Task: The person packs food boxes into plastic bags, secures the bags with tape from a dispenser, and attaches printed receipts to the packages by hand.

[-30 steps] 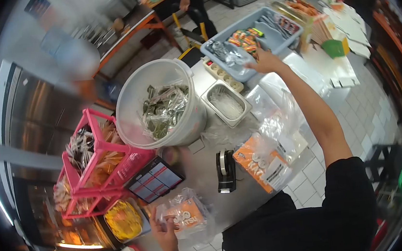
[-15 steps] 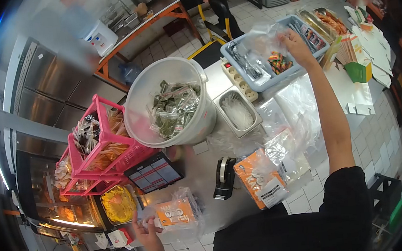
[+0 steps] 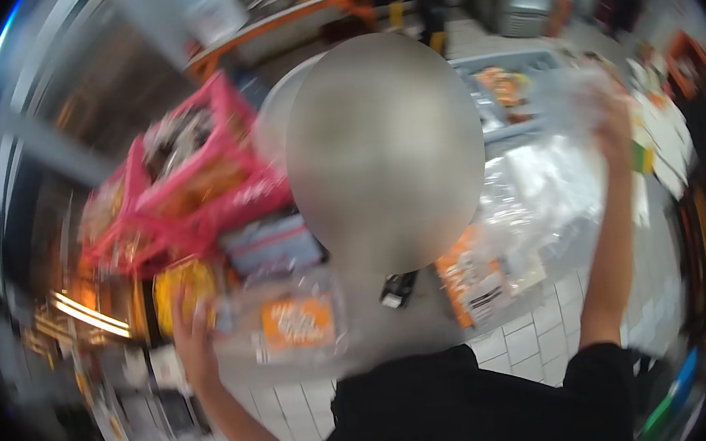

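Note:
My left hand [image 3: 196, 329] is raised at the left table edge with its fingers apart and nothing in it. It is near the tray of yellow food [image 3: 184, 294] and the bagged orange packet [image 3: 298, 322]. At the right, my right hand [image 3: 608, 115] is blurred by motion, with its fingers closed on clear plastic [image 3: 569, 93] beside the blue divided bin [image 3: 518, 129]. Below the bin lie clear bags [image 3: 545, 181] and a second bagged orange packet [image 3: 461, 282]. A tape dispenser [image 3: 397, 289] shows only in part.
A blurred grey oval [image 3: 385, 154] hides the middle of the table and most of the white bucket [image 3: 272, 122]. Pink baskets [image 3: 241, 210] with bagged items and a tablet [image 3: 275, 245] are on the left. Another person [image 3: 431, 0] stands at the back.
My right hand has moved right, away from over the bin, with the plastic. My left hand has shifted left and up, away from the orange packet. The view has shifted, and a grey oval covers its centre.

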A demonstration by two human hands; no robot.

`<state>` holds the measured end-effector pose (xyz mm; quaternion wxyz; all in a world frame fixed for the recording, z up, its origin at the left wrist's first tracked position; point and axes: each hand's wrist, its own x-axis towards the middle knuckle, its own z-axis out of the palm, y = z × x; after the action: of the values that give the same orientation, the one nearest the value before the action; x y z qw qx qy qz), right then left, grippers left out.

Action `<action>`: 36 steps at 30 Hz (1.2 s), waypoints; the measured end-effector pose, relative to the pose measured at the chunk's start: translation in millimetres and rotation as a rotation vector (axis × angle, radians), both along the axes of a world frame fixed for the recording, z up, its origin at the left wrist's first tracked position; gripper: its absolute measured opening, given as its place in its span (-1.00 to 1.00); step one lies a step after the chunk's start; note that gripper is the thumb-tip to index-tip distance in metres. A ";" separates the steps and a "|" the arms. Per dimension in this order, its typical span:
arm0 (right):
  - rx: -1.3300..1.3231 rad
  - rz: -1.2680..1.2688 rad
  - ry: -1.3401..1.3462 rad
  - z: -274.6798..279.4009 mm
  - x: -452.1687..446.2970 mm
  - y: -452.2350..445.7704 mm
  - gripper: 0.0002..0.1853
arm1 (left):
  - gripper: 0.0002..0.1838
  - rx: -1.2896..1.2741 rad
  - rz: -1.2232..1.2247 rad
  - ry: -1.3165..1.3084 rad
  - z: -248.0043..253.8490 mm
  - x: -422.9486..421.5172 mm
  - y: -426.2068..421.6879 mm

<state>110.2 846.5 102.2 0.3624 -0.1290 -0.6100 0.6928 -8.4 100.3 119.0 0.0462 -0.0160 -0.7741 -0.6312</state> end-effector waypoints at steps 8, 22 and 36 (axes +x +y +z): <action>1.076 0.137 -0.099 69.7 18.8 -389.4 -0.63 | -0.12 0.426 -0.451 -0.125 -5.2 -34.1 -83.2; 1.411 1.274 -0.614 -136.8 -174.0 -709.0 -0.59 | -0.01 0.706 -0.620 -0.188 -43.7 -57.4 -142.9; 1.192 1.043 -0.884 -94.8 -156.6 -716.1 -0.59 | -0.15 0.772 -0.684 -0.203 -51.6 -75.5 -148.2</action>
<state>-46.3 130.4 7.4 -0.2580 0.1183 -0.9320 0.2256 -83.8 -47.9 67.4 -0.2354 -0.1884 -0.4361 -0.8479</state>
